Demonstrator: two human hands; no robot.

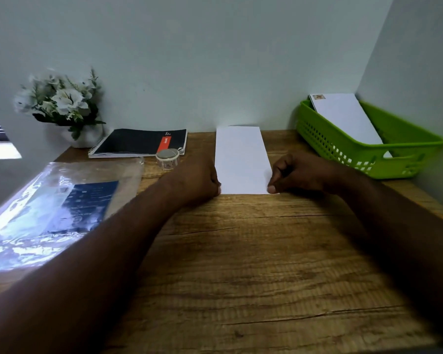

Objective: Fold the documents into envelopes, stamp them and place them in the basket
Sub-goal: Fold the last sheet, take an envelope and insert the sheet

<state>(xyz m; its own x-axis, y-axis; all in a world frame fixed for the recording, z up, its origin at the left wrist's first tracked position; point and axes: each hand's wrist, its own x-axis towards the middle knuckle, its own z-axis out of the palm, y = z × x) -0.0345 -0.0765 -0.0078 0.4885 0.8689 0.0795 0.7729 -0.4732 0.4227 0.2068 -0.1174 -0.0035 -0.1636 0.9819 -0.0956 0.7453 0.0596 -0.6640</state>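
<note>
White folded paper (pixel 241 159) flat on wooden desk (pixel 253 251) ctr, L hand (pixel 198 181) & R hand (pixel 298 173) fingers curled, pinching its near corners, green basket (pixel 394 154) far R w/ stamped envelope (pixel 345 118) inside

**Two bare forearms and hands**

Two forearms come in from the bottom corners, either side of a white paper (pixel 242 159). Both are bare along all that shows, with no sleeve visible. The left hand (pixel 198 178) and the right hand (pixel 296 175) are bare too. Rounded fingernails show nearest the paper.
</note>
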